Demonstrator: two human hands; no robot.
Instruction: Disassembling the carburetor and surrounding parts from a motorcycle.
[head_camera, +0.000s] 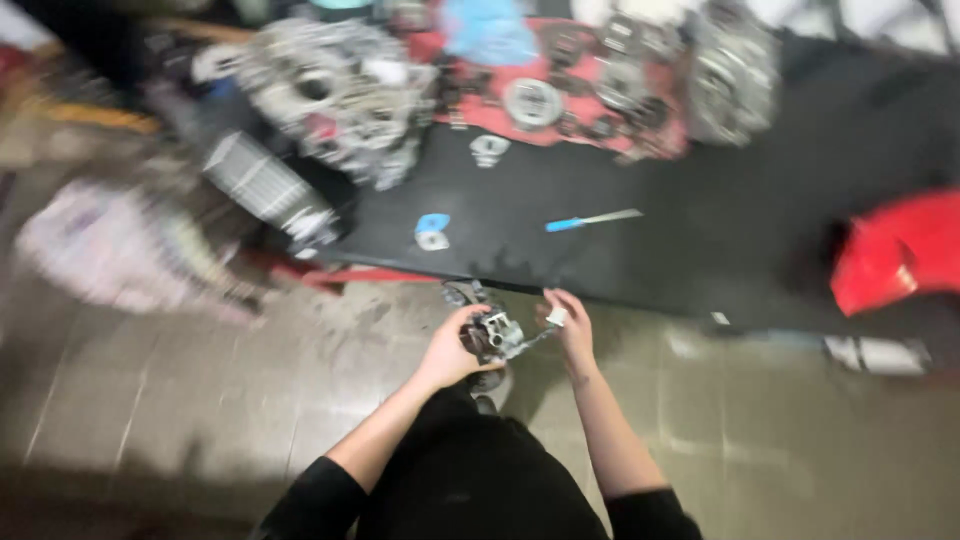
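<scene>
Metal glints between the fingers: the left hand (455, 350) curls closed around a small engine part (492, 335), a knobbly grey-and-dark casting, cupping it from the left and below. Right hand (572, 330) sits just beside it, fingertips pinched shut on a small pale piece (556, 317), which touches or nearly touches the part's right side; blur keeps me from saying which. So the part lies directly left of the right fingers, and a thin link seems to run between the two. Its long axis reads roughly left to right, tilted slightly up toward the right hand. Left hand carries the weight; right hand is the free, working one.

Both hands hang over the floor, just off the near edge of the black mat (700, 240), around its middle. Out on the mat, a blue-handled tool (592, 219) lies well apart, pointing right. A blue-and-white bit (432, 231) rests near the mat's near-left corner. Further back, an engine case (335, 95) crowds the far-left corner, a red tray (600, 125) of parts lines the far edge, and a red cover (895, 255) sits at the right edge.
</scene>
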